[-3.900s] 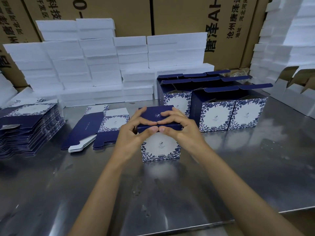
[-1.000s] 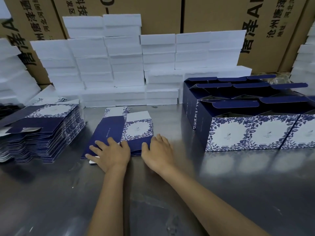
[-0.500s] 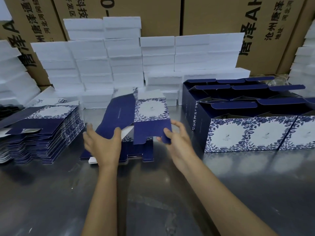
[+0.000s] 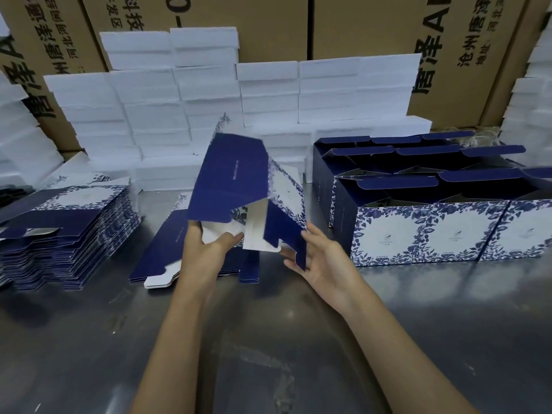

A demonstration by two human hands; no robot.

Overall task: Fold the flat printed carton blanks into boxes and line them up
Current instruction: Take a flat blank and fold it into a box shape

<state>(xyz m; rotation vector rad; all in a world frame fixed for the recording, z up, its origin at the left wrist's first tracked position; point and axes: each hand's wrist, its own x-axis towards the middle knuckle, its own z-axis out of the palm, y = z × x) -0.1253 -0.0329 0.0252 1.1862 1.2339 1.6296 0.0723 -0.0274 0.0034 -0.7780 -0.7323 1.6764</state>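
Since a moment ago: the carton blank [image 4: 239, 180] has risen off the small pile and popped from flat into a half-open sleeve, tilted, above the steel table [image 4: 268, 339].
Left hand [image 4: 203, 252]: thumb pushed into the sleeve's white underside, fingers behind the navy panel, pinching its lower left edge.
Right hand [image 4: 319, 258]: fingers spread and nearly straight, cradling the lower right flap from below.
Blank's look: glossy navy panel with a thin line of print, next panel white framed in blue leaf pattern, plain white card inside, notched flaps hanging down.
Small pile of blanks [image 4: 161, 252]: flat on the table directly beneath the raised blank, a white tab poking out in front.
Tall stack of blanks [image 4: 68, 231]: left of the raised blank, edges stepped.
Finished boxes [image 4: 433, 228]: right of it, in rows touching side to side, lids standing open.
White foam blocks [image 4: 209, 94]: stacked behind it, grainy, against brown shipping cartons [image 4: 358, 25].
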